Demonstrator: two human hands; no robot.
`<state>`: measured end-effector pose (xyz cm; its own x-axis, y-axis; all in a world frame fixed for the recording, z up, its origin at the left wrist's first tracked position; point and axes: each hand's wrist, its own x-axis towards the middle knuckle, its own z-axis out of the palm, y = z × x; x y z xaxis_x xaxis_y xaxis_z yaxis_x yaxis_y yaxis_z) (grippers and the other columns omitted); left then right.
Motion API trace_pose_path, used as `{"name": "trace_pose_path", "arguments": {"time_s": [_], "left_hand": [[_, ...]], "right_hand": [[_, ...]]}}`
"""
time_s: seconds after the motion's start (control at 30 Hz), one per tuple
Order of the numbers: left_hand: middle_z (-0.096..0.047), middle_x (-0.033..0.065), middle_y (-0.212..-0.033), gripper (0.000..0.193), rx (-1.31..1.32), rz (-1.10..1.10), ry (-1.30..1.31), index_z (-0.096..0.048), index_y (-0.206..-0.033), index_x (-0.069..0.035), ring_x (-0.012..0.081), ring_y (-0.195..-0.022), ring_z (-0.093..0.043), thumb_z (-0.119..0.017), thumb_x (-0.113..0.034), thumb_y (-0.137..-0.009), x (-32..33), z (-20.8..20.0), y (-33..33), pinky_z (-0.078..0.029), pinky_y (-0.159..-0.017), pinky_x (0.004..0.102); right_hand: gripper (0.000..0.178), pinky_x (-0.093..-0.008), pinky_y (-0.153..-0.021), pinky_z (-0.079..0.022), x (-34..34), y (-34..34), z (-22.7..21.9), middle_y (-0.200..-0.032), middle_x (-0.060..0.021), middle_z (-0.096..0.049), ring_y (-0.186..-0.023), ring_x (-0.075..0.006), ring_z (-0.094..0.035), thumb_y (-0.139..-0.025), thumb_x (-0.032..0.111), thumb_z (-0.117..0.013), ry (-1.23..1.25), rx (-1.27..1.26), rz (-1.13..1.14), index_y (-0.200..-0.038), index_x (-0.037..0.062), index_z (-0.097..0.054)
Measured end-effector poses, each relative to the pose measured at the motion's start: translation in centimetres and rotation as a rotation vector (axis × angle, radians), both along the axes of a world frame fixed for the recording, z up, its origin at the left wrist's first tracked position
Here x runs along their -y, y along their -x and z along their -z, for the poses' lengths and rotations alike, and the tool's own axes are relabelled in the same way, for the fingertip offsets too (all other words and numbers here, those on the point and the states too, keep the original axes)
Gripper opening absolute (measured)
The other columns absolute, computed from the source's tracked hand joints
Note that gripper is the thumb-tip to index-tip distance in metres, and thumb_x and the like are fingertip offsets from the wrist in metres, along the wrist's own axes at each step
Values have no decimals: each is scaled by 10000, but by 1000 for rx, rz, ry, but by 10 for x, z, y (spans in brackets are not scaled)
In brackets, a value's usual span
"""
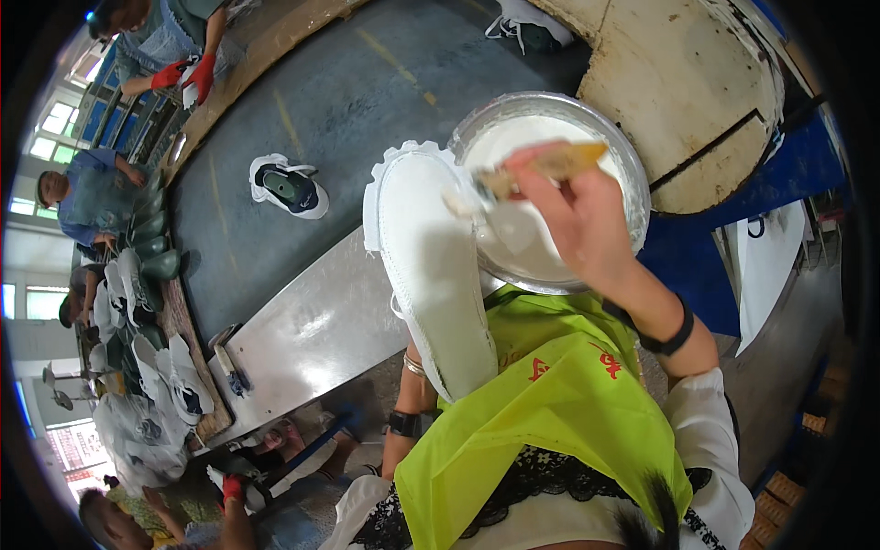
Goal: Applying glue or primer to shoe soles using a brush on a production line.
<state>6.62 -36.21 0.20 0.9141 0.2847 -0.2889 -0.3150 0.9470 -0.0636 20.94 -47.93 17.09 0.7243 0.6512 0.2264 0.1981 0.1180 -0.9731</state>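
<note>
A white shoe (431, 261) is held up just left of a metal basin (639, 197), its pale underside turned upward, its toothed toe end pointing away over the dark work surface (339, 101) and its near end against a yellow-green apron (550, 385). The left hand is hidden behind the shoe; only the left wrist (410, 399) is seen, so how its fingers are set cannot be told. A brush (541, 171) is gripped in the right hand (579, 211), above the basin, which is filled with white liquid (532, 247). The brush's whitened bristles are brought to the shoe's right edge; whether it is touched cannot be told, since the brush is blurred.

Toward the left edge of the dark surface, a white-and-navy shoe (316, 203) is set down. Another shoe (536, 26) is placed at the far edge, near a stained pale board (683, 82). At the left end of the metal sheet (302, 335), along the near edge, a small tool (229, 367) is laid. Beyond the left edge, more shoes (128, 284) are lined up, and a piece of work is held by a co-worker in red gloves (202, 78).
</note>
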Motion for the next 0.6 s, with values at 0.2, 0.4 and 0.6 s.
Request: {"name": "trace_pose_path", "arguments": {"time_s": [0.2,0.4,0.6], "left_hand": [[-560,65,-994,387,18,43,26,-494,-1213,-38,169,-870,-545,-526,-328,-958,14,-6,19,-469,-727,295],[-557,63,-987,383,9,41,61,-495,-1210,-38,165,-866,-541,-526,-325,-959,41,-4,77,-466,-723,291],[-537,96,-975,423,-62,-42,-48,-497,-1189,-16,177,-812,-540,-562,-345,-930,36,-24,69,-459,-656,289]], "right_hand": [[211,-277,-753,-543,-6,-4,19,-955,-104,-670,-867,-151,-655,-947,135,-567,-69,66,34,-1047,-41,-625],[239,-295,-804,-568,24,4,4,-982,-105,-652,-906,-163,-652,-985,151,-515,19,-249,-72,-1066,-59,-596],[308,-305,-825,-557,-21,-20,10,-1017,-131,-648,-932,-173,-648,-964,194,-564,-187,-380,-124,-1108,-79,-568]]}}
